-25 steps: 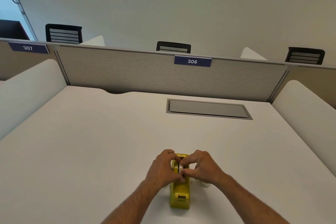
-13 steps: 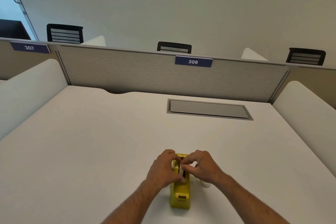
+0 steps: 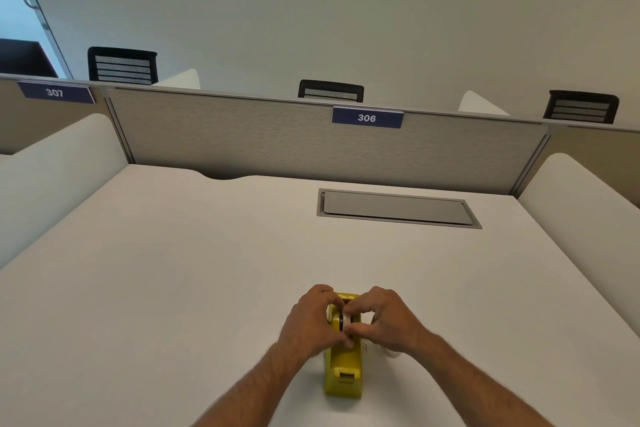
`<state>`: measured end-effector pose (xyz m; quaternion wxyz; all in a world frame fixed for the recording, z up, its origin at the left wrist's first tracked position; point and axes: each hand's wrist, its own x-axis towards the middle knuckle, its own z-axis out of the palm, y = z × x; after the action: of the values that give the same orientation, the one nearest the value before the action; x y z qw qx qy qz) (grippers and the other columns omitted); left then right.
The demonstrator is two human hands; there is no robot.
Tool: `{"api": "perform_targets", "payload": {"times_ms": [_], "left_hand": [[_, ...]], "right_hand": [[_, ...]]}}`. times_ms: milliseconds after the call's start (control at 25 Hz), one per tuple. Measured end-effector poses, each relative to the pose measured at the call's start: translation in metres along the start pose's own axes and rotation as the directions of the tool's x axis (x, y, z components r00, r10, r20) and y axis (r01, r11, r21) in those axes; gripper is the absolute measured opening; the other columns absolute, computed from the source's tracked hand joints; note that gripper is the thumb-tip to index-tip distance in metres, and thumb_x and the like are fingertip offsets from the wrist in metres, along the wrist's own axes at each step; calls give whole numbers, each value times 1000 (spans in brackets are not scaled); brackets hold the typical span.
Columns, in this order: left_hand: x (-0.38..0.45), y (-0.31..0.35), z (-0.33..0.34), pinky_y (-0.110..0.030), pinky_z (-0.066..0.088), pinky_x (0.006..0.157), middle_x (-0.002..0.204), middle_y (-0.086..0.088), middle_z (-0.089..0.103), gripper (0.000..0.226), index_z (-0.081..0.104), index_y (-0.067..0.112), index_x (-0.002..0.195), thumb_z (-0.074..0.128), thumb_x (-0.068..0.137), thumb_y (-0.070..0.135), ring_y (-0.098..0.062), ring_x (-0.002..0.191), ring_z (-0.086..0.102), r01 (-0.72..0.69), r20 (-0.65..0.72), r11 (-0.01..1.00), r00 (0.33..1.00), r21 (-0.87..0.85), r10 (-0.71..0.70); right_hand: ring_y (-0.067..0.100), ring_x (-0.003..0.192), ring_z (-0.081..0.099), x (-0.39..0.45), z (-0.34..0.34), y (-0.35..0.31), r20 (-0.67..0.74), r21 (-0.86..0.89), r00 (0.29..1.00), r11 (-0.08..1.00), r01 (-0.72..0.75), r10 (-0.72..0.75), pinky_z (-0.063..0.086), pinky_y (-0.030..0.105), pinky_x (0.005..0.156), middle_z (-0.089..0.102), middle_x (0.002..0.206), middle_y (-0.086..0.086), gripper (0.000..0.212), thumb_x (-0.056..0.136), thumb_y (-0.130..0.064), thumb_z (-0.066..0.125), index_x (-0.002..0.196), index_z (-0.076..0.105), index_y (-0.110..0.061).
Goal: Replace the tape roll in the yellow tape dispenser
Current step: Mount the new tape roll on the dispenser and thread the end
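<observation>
Dispenser (image 3: pixel 344 367) stands on the surface (image 3: pixel 173 288) near the front edge, cutter end toward the person. Left hand (image 3: pixel 311 321) and right hand (image 3: pixel 384 319) pinch the roll (image 3: pixel 343 318) from either side, fingertips closed on it in the cradle. By its look, the roll is light and stiff, best held by its flat sides, while the yellow body is probably heavy enough to stay put. Fingers hide the hub and axle; whether the roll is seated I cannot tell. Something pale peeks out under the right wrist, unclear
</observation>
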<state>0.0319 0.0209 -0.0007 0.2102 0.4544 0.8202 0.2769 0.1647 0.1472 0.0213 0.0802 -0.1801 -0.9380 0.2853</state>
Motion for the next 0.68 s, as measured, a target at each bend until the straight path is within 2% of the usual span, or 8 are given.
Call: {"api": "perform_targets", "payload": {"times_ms": [160,320,520,680], "left_hand": [[0,1,0,-35,55,94,141,11,46,68,65,34,112,92,52,49,-13,113,54,7,8,1000,1000,5,-7],[-1,0,0,-34,55,95,140,10,47,65,65,32,111,92,53,46,-12,116,52,-8,1,1000,1000,0,8],[-2,1,-1,-34,55,94,141,10,46,67,65,32,113,92,53,46,-14,113,55,3,6,1000,1000,-5,-3],[-1,1,0,-35,55,95,142,10,46,67,65,32,113,92,53,46,-13,116,53,4,4,1000,1000,-5,-4]], "right_hand": [[10,88,62,1,-3,0,-26,9,1000,1000,7,-7,53,31,81,78,97,-14,14,88,-32,71,99,80,-31],[8,85,61,-1,-2,-1,-23,-9,999,1000,22,-22,53,34,79,77,93,-16,18,81,-40,72,96,79,-32],[11,85,61,0,-2,-1,-41,11,999,1000,14,-13,54,38,77,79,91,-12,13,87,-32,72,96,80,-30],[10,86,61,1,-3,-2,-36,0,999,1000,7,-7,54,37,79,78,93,-11,15,85,-34,72,96,80,-28]]}}
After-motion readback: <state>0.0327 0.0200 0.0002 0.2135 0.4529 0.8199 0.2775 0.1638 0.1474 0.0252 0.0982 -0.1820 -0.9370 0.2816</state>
